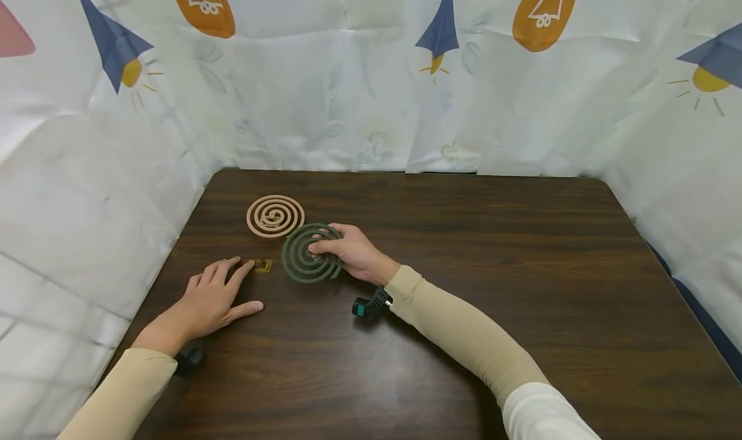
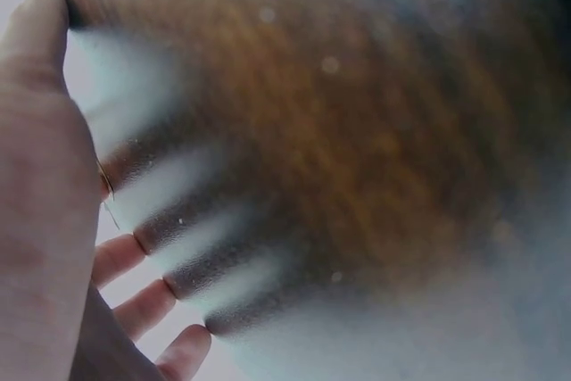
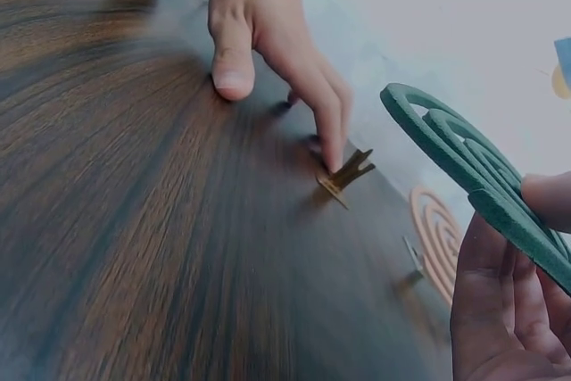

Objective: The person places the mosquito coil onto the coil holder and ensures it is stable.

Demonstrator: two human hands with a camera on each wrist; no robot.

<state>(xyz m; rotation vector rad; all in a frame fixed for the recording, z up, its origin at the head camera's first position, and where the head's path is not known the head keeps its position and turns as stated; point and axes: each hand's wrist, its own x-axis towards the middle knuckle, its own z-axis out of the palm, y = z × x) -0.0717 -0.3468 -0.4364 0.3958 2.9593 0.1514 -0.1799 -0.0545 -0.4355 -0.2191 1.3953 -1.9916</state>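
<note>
A green mosquito coil (image 1: 300, 253) is pinched in my right hand (image 1: 358, 254), thumb on top and fingers beneath. It hangs above the table, apart from the surface, and shows tilted in the right wrist view. My left hand (image 1: 209, 301) lies spread and palm down at the left, its index fingertip touching a small brass-coloured coil stand (image 1: 263, 265). In the right wrist view the stand's upright prongs (image 3: 355, 167) rise from its flat base. Just behind, a tan mosquito coil (image 1: 275, 216) sits raised on another small metal stand (image 3: 413, 256).
The dark wood-grain table (image 1: 493, 266) extends far to the right. A white patterned cloth (image 1: 348, 105) hangs along its back and sides. Camera bands (image 1: 370, 305) are on both wrists. The left wrist view is mostly blurred tabletop.
</note>
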